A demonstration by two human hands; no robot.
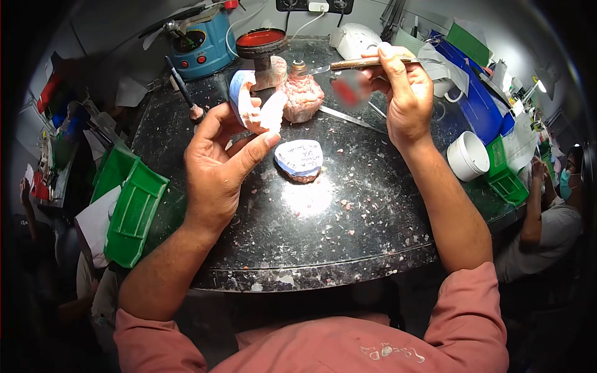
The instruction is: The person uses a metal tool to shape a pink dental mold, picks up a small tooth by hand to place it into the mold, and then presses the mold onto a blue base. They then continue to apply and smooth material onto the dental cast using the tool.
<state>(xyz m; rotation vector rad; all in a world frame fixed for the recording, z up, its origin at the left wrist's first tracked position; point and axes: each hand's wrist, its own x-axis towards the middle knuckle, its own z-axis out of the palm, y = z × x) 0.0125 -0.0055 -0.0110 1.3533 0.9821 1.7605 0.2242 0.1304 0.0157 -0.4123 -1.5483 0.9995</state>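
My left hand [214, 163] is closed round a dental cast [241, 93] with a blue base and a pale, brightly lit arch, held up off the bench. In my right hand [407, 99] is a wax knife [356, 63] with a brownish handle, gripped between thumb and fingers. Its blade points left, close to the metal neck of a lumpy, pink wax-coated burner [303, 99]; any flame is too faint to make out. Below them a second dental cast [299, 156] rests on the bench, its blue-edged base upward with handwriting on it.
Behind stand a red-topped dark stand [261, 40] and a blue machine [199, 50]. A dark-handled tool [180, 87] lies left. Green trays [135, 211] flank the left edge; a white tub [467, 156] is right. Wax crumbs dot the black bench [261, 239]. Another person [547, 230] sits far right.
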